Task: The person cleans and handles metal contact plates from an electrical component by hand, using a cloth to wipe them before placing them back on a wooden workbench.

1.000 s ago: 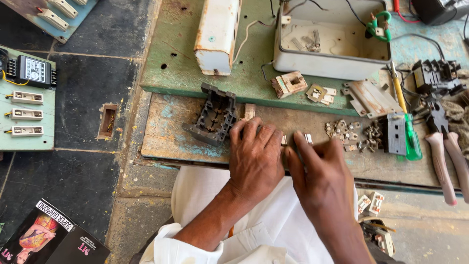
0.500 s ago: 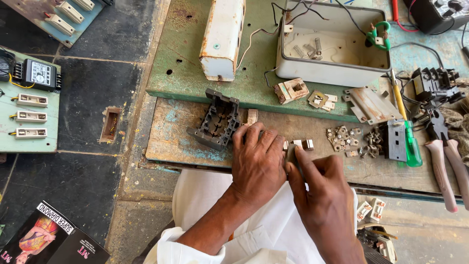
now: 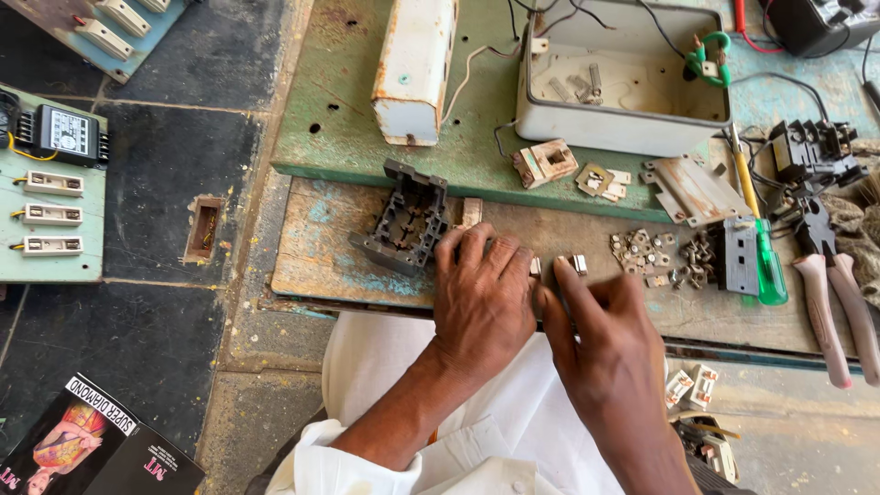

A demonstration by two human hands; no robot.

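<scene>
Keep your left hand (image 3: 481,298) cupped over the small metal contacts (image 3: 556,268) while your right hand (image 3: 605,335), fingers extended, pinches one near the dark grey switch housing (image 3: 405,220).

The setting is an electrical repair workshop; the work surface is a worn wooden board with flaking green paint (image 3: 367,101); on it lie a dark grey plastic switch frame (image 3: 403,218), an open grey metal enclosure box (image 3: 623,128) with loose wires, a scatter of small metal contact pieces (image 3: 655,255), a green-handled screwdriver (image 3: 768,266) and pliers with pink handles (image 3: 839,302); a pale green test panel carrying white switches (image 3: 46,215) rests on the dark tiled floor (image 3: 165,156).
</scene>
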